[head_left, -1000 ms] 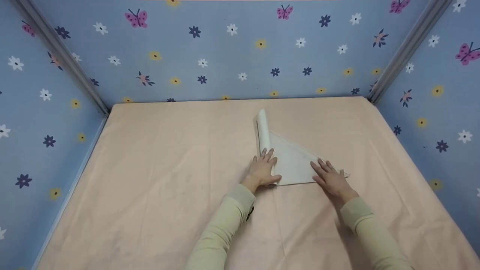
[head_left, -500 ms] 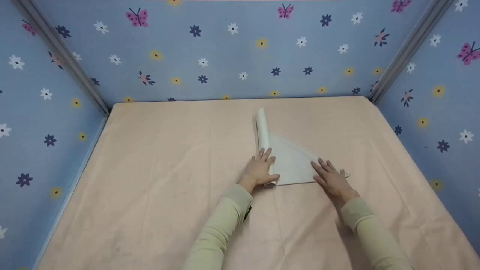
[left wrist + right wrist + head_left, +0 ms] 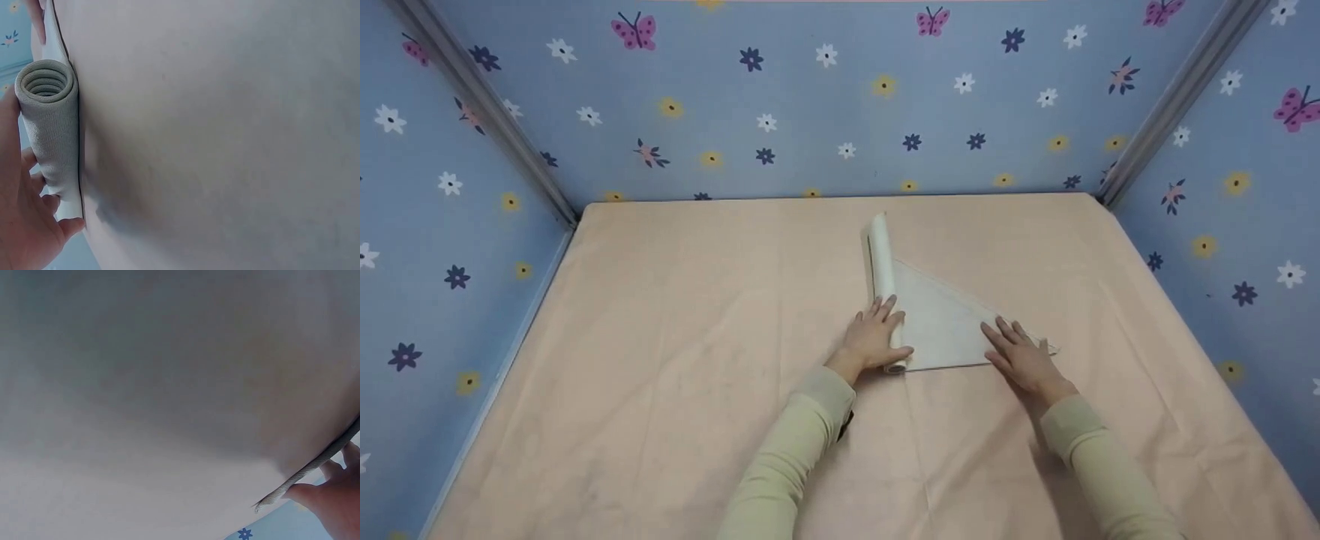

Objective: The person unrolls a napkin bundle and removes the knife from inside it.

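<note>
A pale whitish cloth (image 3: 945,322) lies partly rolled up, its flat part tapering toward a corner on the right. Along its left side runs the rolled portion (image 3: 881,255), whose coiled layers show at the near end of the roll (image 3: 48,126) in the left wrist view. My left hand (image 3: 871,339) rests on the lower part of this roll with its fingers spread. Near the right corner, my right hand (image 3: 1024,362) presses flat on the cloth. In the right wrist view the thumb of my right hand (image 3: 337,495) lies by the cloth's edge (image 3: 304,472).
A peach tablecloth (image 3: 675,337) with light creases covers the table. Blue panels (image 3: 810,97) printed with flowers and butterflies rise at the back and both sides. Grey posts (image 3: 1177,105) stand at the two back corners.
My left hand and the roll have shifted slightly to the left. More of the coiled near end shows now. The right hand has stayed in place on the cloth.
</note>
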`<state>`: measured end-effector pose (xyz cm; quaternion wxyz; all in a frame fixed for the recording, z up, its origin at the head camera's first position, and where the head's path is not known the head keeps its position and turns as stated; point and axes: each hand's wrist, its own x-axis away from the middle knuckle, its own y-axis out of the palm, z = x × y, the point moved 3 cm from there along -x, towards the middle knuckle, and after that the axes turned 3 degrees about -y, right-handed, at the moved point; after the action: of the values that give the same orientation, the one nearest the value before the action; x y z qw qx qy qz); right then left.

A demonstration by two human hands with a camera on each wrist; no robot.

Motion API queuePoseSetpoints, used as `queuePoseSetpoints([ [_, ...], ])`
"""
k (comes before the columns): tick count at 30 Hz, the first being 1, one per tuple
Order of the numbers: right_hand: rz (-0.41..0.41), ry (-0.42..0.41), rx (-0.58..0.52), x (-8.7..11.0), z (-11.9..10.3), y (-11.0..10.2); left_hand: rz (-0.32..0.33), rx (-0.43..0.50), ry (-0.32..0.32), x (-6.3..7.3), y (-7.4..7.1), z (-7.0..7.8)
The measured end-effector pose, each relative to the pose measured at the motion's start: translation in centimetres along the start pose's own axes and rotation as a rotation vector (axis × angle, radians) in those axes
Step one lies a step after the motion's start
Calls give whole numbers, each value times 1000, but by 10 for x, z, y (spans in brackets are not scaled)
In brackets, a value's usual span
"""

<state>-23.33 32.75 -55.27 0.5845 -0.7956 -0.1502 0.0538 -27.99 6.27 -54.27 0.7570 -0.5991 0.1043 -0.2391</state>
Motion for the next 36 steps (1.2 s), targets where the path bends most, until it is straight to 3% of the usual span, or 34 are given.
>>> queuePoseSetpoints([
  [28, -10, 6, -6, 0, 0, 0, -73, 106, 21, 14, -9, -21],
  [36, -2, -4, -1, 1, -1, 0, -84, 100, 21, 17, -10, -25],
])
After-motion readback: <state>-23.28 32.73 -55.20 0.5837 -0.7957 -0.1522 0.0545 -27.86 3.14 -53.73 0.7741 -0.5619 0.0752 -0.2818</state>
